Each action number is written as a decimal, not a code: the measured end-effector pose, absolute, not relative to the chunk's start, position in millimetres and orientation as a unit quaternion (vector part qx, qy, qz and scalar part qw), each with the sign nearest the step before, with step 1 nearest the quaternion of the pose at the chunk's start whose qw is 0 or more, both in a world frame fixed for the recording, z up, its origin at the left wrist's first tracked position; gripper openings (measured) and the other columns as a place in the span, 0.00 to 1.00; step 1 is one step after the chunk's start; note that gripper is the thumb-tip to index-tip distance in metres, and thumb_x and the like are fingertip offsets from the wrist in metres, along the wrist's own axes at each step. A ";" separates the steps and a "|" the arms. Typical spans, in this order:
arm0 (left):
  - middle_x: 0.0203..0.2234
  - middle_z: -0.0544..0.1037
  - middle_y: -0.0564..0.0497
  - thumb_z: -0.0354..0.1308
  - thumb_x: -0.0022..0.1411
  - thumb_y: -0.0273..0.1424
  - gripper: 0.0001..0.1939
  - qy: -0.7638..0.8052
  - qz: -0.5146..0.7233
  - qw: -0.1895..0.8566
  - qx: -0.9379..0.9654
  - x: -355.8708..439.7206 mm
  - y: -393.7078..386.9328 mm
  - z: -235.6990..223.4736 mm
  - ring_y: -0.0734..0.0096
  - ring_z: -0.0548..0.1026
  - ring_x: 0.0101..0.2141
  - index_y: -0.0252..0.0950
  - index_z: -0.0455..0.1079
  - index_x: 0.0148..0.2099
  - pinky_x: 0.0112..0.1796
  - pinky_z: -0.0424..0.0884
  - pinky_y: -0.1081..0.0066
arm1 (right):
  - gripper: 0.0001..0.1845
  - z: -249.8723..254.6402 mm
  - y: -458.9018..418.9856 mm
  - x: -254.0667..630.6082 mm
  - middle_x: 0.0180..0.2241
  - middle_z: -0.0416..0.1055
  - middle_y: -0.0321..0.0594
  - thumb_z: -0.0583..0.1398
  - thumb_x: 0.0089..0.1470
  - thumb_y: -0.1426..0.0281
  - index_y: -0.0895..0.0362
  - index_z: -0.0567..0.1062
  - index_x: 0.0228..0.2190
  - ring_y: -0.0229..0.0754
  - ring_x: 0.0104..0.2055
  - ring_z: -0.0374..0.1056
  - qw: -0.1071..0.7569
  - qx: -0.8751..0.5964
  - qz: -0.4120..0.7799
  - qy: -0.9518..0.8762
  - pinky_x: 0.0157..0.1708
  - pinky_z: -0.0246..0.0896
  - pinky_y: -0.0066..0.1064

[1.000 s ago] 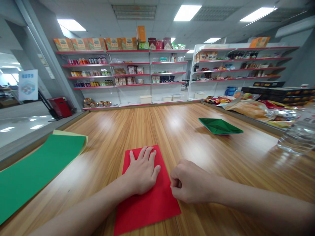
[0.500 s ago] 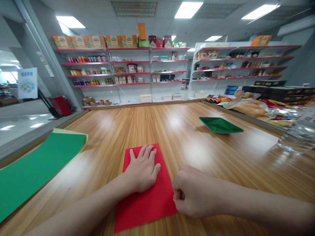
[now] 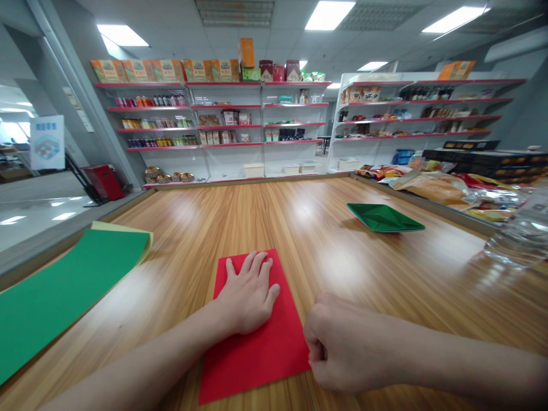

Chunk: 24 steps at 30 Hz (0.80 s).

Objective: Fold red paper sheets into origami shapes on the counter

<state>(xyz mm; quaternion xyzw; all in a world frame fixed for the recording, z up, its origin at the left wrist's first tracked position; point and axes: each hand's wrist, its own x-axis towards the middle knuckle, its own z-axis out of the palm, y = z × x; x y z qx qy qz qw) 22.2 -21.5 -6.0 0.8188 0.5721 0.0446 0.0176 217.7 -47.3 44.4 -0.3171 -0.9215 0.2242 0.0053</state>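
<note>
A folded red paper (image 3: 257, 348) lies on the wooden table (image 3: 240, 222) right in front of me. My left hand (image 3: 248, 294) rests flat on its upper half, fingers stretched out and held together. My right hand (image 3: 342, 345) is curled into a fist at the paper's right edge near the lower corner, pressing along that edge. Whether anything sits inside the fist I cannot make out.
A stack of green and yellow paper sheets (image 3: 60, 291) lies at the left. A folded green paper shape (image 3: 383, 218) sits at the far right. A clear plastic bottle (image 3: 518, 237) and snack packets (image 3: 440, 185) line the right side. Store shelves (image 3: 214, 131) stand behind.
My right fist has slid down the red paper's right edge toward me. The left hand has stayed flat on the paper.
</note>
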 end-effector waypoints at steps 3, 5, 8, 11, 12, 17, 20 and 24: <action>0.64 0.51 0.36 0.32 0.67 0.44 0.31 0.570 0.046 0.019 0.820 21.8 -21.2 -6.0 0.44 0.48 0.62 0.29 0.52 0.64 0.53 0.46 0.32 | 0.05 47.1 -46.9 219.5 0.11 0.53 0.27 0.55 0.34 0.79 0.61 0.66 0.12 0.26 0.12 0.47 -0.038 -0.293 0.298 -0.908 0.11 0.39 0.16; 0.63 0.51 0.35 0.33 0.67 0.43 0.31 0.565 0.049 0.019 0.823 19.9 -20.6 -4.9 0.44 0.48 0.62 0.29 0.52 0.63 0.53 0.47 0.32 | 0.03 42.5 -42.8 221.6 0.14 0.59 0.28 0.59 0.36 0.77 0.61 0.71 0.15 0.26 0.15 0.56 -0.086 -0.235 0.402 -0.881 0.15 0.48 0.14; 0.63 0.52 0.36 0.34 0.67 0.44 0.30 0.546 0.049 0.019 0.836 14.7 -18.9 -2.3 0.46 0.49 0.62 0.30 0.53 0.63 0.54 0.47 0.34 | 0.04 27.0 -32.5 224.0 0.19 0.67 0.31 0.63 0.39 0.72 0.61 0.75 0.22 0.29 0.20 0.63 -0.096 -0.222 0.528 -0.814 0.18 0.56 0.15; 0.63 0.52 0.36 0.34 0.67 0.45 0.30 0.532 0.046 0.018 0.845 10.2 -16.8 -0.8 0.47 0.49 0.62 0.30 0.53 0.63 0.54 0.47 0.35 | 0.07 12.7 -24.5 223.4 0.18 0.68 0.32 0.61 0.40 0.72 0.61 0.76 0.26 0.31 0.18 0.65 -0.073 -0.298 0.585 -0.751 0.15 0.58 0.16; 0.63 0.52 0.36 0.34 0.67 0.45 0.31 0.529 0.044 0.017 0.847 9.3 -16.2 -0.8 0.47 0.49 0.62 0.30 0.53 0.63 0.54 0.47 0.35 | 0.07 10.1 -23.5 222.6 0.19 0.68 0.32 0.61 0.40 0.71 0.61 0.75 0.26 0.31 0.17 0.65 -0.069 -0.310 0.597 -0.737 0.14 0.58 0.16; 0.63 0.53 0.37 0.34 0.67 0.45 0.31 0.500 0.046 0.012 0.865 8.4 -14.5 -2.2 0.48 0.49 0.62 0.32 0.51 0.64 0.55 0.47 0.37 | 0.07 10.5 -25.2 218.8 0.18 0.68 0.31 0.60 0.39 0.74 0.61 0.74 0.26 0.29 0.14 0.64 -0.061 -0.315 0.616 -0.719 0.11 0.57 0.15; 0.63 0.53 0.37 0.34 0.67 0.45 0.31 0.492 0.048 0.012 0.869 8.1 -14.3 -2.8 0.47 0.49 0.61 0.31 0.51 0.64 0.55 0.47 0.38 | 0.06 14.1 -26.0 217.5 0.18 0.67 0.30 0.60 0.38 0.74 0.61 0.73 0.25 0.29 0.14 0.64 -0.072 -0.326 0.616 -0.714 0.10 0.56 0.14; 0.63 0.52 0.37 0.34 0.68 0.45 0.31 0.488 0.045 0.016 0.871 7.0 -14.8 -2.3 0.47 0.48 0.62 0.30 0.50 0.65 0.56 0.46 0.38 | 0.06 17.1 -25.2 215.5 0.16 0.66 0.29 0.60 0.37 0.74 0.60 0.71 0.24 0.30 0.14 0.63 -0.094 -0.344 0.616 -0.703 0.10 0.57 0.15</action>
